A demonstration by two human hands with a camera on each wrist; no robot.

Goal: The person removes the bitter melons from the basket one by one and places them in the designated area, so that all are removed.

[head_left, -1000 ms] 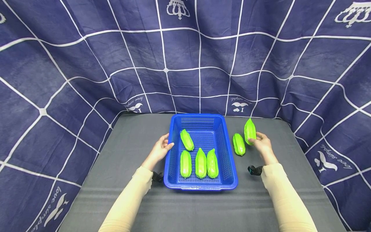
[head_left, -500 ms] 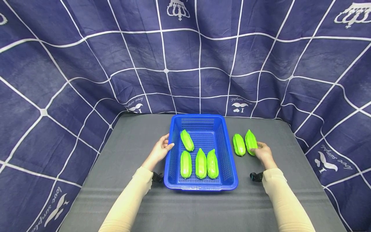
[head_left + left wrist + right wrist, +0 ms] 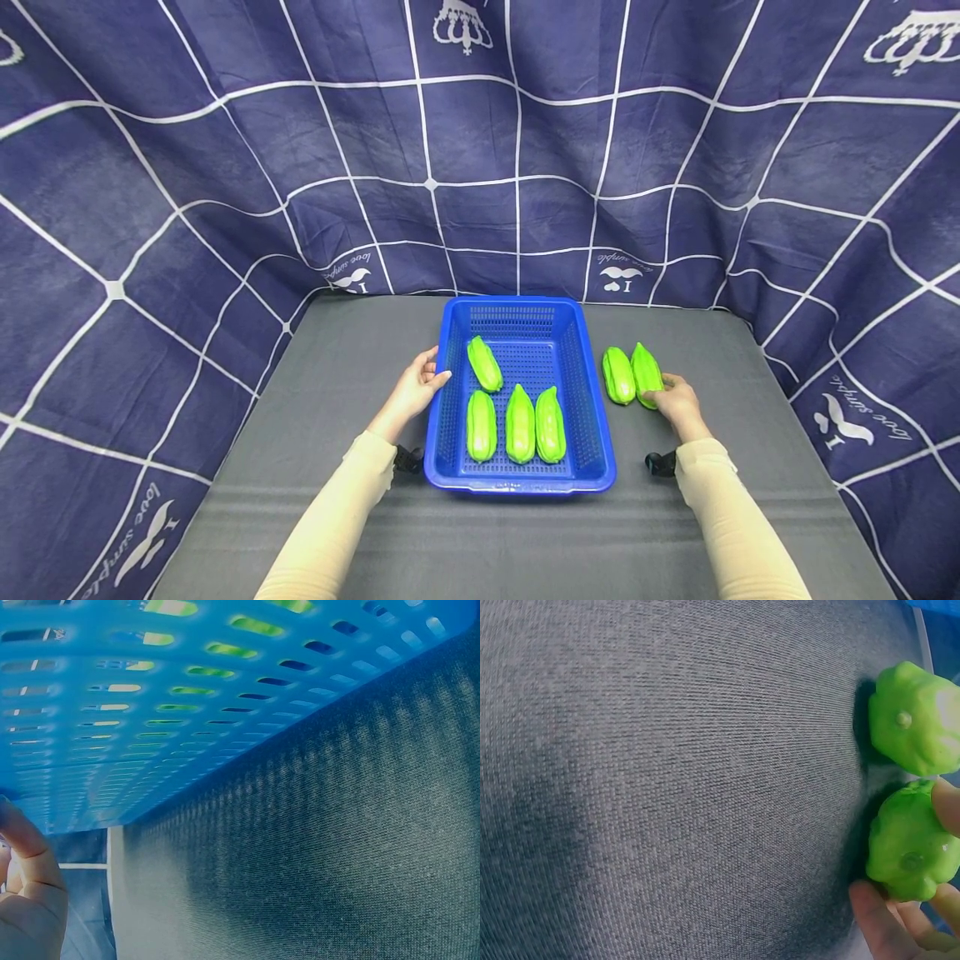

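Note:
The blue plastic basket point(image 3: 521, 483) stands mid-table, its left rim held by my left hand point(image 3: 414, 385), thumb over the top and fingers outside. In the left wrist view, curled fingers point(image 3: 30, 877) show beside the basket's perforated wall point(image 3: 187, 697). To the right of the basket, my right hand point(image 3: 678, 402) grips a green ridged gourd point(image 3: 646, 373) down at the table. Close beside it on the left lies another green gourd point(image 3: 618, 375). The right wrist view shows the held gourd point(image 3: 911, 844) between thumb and fingers, with the other gourd point(image 3: 911, 716) above it.
Several more green gourds point(image 3: 481, 426) lie in the basket, one of them point(image 3: 485, 364) farther back at the left. A grey cloth point(image 3: 480, 550) covers the table. Blue curtains point(image 3: 517, 125) with white lines hang behind and at both sides.
My right hand has brought its gourd down toward the person and then slightly left, up beside the other gourd. The left hand and basket have stayed in place.

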